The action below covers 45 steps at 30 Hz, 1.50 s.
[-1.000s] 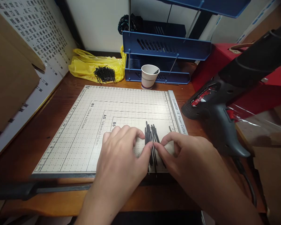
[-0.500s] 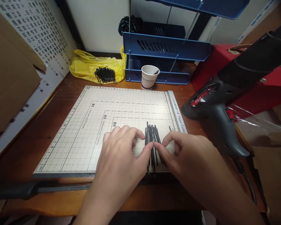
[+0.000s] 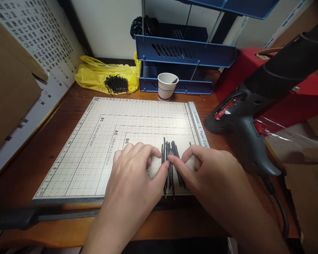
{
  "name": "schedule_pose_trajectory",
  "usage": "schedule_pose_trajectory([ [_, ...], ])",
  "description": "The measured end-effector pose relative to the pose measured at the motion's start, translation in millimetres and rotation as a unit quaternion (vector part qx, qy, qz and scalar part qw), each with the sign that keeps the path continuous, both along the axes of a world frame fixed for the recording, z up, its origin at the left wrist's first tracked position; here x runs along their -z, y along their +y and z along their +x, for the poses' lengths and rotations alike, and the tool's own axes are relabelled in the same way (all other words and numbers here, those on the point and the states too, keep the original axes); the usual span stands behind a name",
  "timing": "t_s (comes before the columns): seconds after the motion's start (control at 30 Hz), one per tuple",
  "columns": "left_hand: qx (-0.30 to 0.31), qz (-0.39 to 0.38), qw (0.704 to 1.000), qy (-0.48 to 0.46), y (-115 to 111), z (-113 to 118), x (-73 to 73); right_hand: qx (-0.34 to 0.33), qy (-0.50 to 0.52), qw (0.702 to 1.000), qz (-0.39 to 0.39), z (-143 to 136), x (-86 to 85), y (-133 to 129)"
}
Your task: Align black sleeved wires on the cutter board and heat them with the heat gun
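Observation:
A loose row of thin black wire-like pieces (image 3: 170,173) lies lengthwise on the gridded board of a paper cutter (image 3: 87,155), near its front right. My left hand (image 3: 135,173) is curled at the row's left side, thumb on the pieces and index fingertip at their edge. From the right, my right hand (image 3: 214,173) reaches in with its thumb on top of the pieces, its tip close to the left thumb. The right index finger is bent at the row's right side. Both palms hide part of the board. One short piece end shows beyond the right hand.
Behind the board stand a paper cup (image 3: 166,88) with black pieces inside and a blue tray rack (image 3: 185,51). A yellow plastic bag (image 3: 92,72) bears a pile of black pieces (image 3: 116,84). A heat gun (image 3: 249,120) stands right; the cutter's handle (image 3: 13,218) lies front left.
My right thumb has slid a little left and away from me across the pieces, which have shifted slightly. My left hand keeps nearly the same pose. The whole view has moved slightly.

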State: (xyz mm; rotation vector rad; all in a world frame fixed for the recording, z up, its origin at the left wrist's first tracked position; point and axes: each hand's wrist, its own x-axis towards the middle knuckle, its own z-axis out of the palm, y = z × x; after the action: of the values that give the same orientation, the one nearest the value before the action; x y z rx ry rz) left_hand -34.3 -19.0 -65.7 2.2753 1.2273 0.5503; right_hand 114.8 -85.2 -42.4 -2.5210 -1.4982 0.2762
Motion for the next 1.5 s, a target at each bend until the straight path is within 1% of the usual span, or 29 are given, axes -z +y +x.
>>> schedule_pose_trajectory([
  [0.07,0.010,-0.001,1.000,0.000,-0.1,-2.1,-0.1,0.002,0.004,1.000,-0.006,-0.9,-0.8,2.1],
  [0.17,0.024,-0.004,1.000,0.000,-0.2,-5.0,-0.6,0.000,0.006,1.000,0.010,-1.1,-0.8,3.0],
  [0.27,0.023,-0.004,1.000,-0.001,-0.5,-6.6,-0.7,-0.001,0.007,1.000,0.021,0.5,0.1,1.7],
  [0.43,0.023,-0.008,1.000,-0.010,-0.7,-8.1,0.4,0.010,-0.005,1.000,0.011,6.1,1.1,-4.3],
  [0.57,0.019,-0.009,1.000,-0.011,0.3,-8.2,0.0,-0.012,-0.002,1.000,-0.009,7.1,0.6,-8.6],
  [0.67,0.020,-0.008,1.000,-0.014,0.7,-7.4,-1.1,-0.015,0.004,1.000,-0.013,6.4,0.1,-9.8],
  [0.9,0.015,-0.008,1.000,-0.011,0.8,-5.6,-1.9,-0.030,0.028,0.999,-0.021,6.7,-2.3,-10.6],
  [1.13,0.002,-0.006,1.000,-0.009,0.5,-6.4,-1.0,-0.043,0.053,0.998,-0.009,4.5,-2.5,-12.6],
  [1.37,0.017,-0.008,1.000,-0.008,0.9,-6.4,-0.8,-0.054,0.077,0.996,0.009,10.2,-1.7,-18.3],
  [1.5,0.026,-0.033,0.999,-0.028,1.7,-13.7,-2.3,-0.068,0.114,0.991,0.009,10.0,-3.2,-21.9],
])
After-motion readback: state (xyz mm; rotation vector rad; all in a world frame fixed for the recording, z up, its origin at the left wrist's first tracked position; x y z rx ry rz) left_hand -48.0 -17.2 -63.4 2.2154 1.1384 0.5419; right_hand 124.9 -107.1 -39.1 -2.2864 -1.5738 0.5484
